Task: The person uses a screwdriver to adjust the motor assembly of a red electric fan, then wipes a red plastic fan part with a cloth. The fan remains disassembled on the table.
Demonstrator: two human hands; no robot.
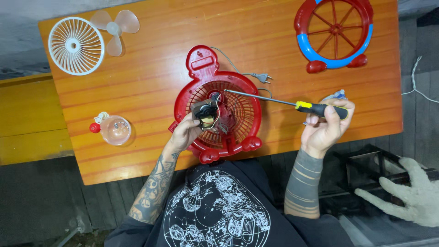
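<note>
- Fan housing (238, 116), red, lies mid-surface (151, 73) near the front edge.
- Left hand (185, 133) closed around the motor (206, 114) on it.
- Right hand (325, 126) grips a screwdriver (292, 104), tip at the motor.

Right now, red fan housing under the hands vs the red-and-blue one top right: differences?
The red fan housing is all red with a fine mesh grille; the red-and-blue housing has a blue band and a few wide spokes. The red one has a motor and a power cord attached, with the left hand on it; the red-and-blue one lies bare and untouched. Both are round, with two red feet, flat on the orange table.
</note>
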